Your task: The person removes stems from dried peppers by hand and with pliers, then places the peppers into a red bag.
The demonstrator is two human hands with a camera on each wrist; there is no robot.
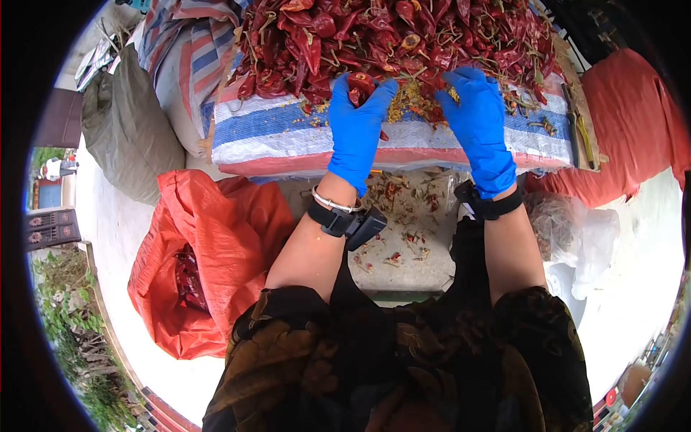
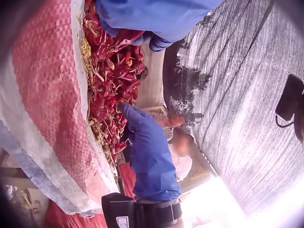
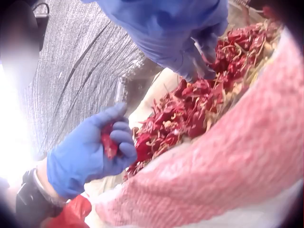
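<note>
My left hand [image 1: 358, 129], in a blue glove, curls its fingers around a dried red chili pepper [image 1: 361, 88]; in the right wrist view that chili [image 3: 109, 142] shows between thumb and fingers. My right hand [image 1: 475, 122], gloved the same, is at the near edge of a large heap of dried red chilies [image 1: 309, 50]. Seen from the right wrist, its bent fingers pinch a dried chili [image 3: 206, 56], with a pale stem showing against the glove. Yellow seeds [image 1: 410, 101] and broken bits lie between the hands on a striped woven sheet [image 1: 273, 129].
An open red sack [image 1: 209, 245] with dried chilies inside stands at left front, beside a grey-green sack [image 1: 126, 122]. Another red sack [image 1: 626, 129] is at the right, near clear plastic bags [image 1: 576, 230]. Stems and scraps litter the floor [image 1: 403, 266] below. Another person [image 2: 183, 152] appears beyond the heap.
</note>
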